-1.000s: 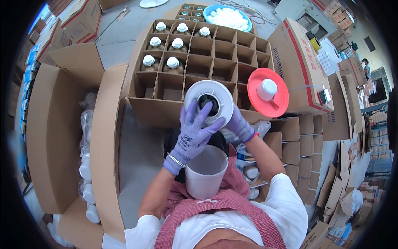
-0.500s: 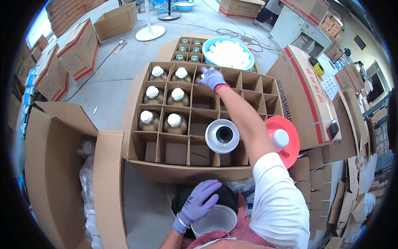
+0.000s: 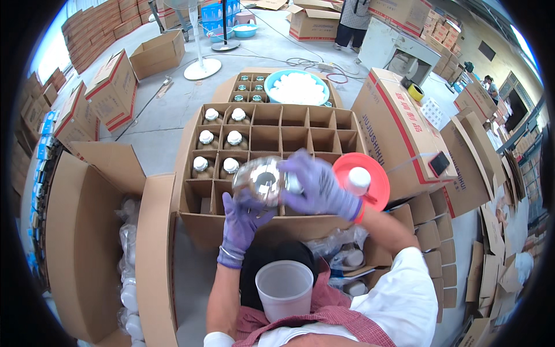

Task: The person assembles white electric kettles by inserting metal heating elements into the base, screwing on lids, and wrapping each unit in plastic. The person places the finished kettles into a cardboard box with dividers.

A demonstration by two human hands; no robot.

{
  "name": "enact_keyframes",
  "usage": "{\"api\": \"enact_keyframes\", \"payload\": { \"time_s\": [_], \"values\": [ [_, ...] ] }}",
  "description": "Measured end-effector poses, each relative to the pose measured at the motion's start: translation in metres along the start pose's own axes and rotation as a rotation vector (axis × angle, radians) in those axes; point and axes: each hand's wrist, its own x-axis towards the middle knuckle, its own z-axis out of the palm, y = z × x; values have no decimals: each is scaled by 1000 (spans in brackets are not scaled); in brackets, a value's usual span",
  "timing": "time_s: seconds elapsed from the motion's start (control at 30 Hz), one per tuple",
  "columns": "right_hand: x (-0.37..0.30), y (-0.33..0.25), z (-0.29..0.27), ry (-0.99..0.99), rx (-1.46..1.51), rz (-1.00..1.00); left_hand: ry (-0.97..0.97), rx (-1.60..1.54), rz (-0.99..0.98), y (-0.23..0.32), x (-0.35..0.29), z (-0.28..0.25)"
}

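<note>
Right hand [image 3: 317, 186], purple-gloved: grasping the neck end of a shiny, round, clear bottle [image 3: 254, 181] | left hand [image 3: 238, 225], purple-gloved: at its side, grip too blurred to tell | bottle: above the brown, divided cardboard carton's [image 3: 193, 222] front cells | progress, I judge: six white-capped bottles [image 3: 238, 116] stand in cells; this one isn't

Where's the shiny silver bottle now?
In the head view, the shiny silver bottle is just left of centre, over the near side of the divided box, with the right hand at its right end and the left hand just below.
</note>
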Motion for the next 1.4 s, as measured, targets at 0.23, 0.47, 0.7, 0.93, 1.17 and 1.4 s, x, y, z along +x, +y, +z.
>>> {"api": "enact_keyframes", "payload": {
  "time_s": [0.23, 0.47, 0.7, 0.93, 1.17, 1.4],
  "values": [
    [-146, -118, 48, 88, 530, 231, 33, 557, 376, 36, -73, 26],
    [-324, -211, 69, -8, 602, 419, 198, 909, 180, 6, -210, -3],
    [-258, -216, 87, 101, 698, 360, 437, 301, -37, -63, -302, -95],
    [-115, -195, -1, -42, 809, 17, -233, 1331, -24, -23, -258, -77],
    [-96, -201, -11, 86, 693, 195, -189, 1203, -51, -62, -249, -79],
    [-84, -204, -12, 220, 628, 260, 113, 1175, 139, -76, -252, -75]
  ]
}}
